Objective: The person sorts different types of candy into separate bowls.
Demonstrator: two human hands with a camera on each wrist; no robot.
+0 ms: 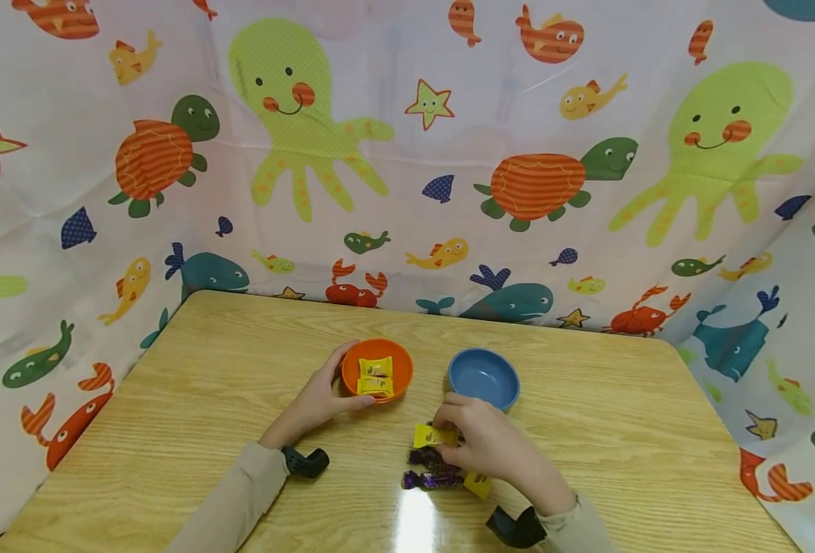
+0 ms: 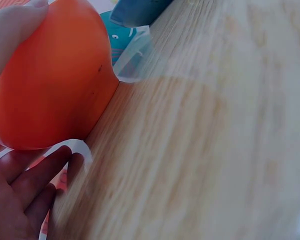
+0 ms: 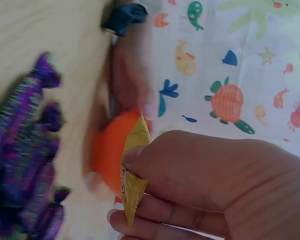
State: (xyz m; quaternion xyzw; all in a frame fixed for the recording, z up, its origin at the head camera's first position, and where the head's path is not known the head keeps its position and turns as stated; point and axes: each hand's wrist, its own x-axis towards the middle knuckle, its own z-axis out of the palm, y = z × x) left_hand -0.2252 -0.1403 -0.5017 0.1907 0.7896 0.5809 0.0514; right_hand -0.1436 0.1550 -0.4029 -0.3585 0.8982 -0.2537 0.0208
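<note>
My left hand (image 1: 320, 399) holds the orange bowl (image 1: 404, 370), thumb on the near side and fingers round the far left. Yellow-wrapped candies (image 1: 376, 376) lie inside it. My right hand (image 1: 483, 438) pinches another yellow-wrapped candy (image 3: 134, 185) between thumb and fingers, over a small pile in the head view. That pile has several purple-wrapped candies (image 1: 438, 481) and a yellow-wrapped candy (image 1: 478, 484), partly hidden under the right hand. In the left wrist view the orange bowl's side (image 2: 55, 80) stands close to the fingers.
A blue bowl (image 1: 483, 376) stands right of the orange one, just beyond my right hand. All of this is on a wooden table (image 1: 241, 369). A curtain (image 1: 379, 169) printed with sea animals hangs behind the table and along its sides. Each wrist wears a black strap mount.
</note>
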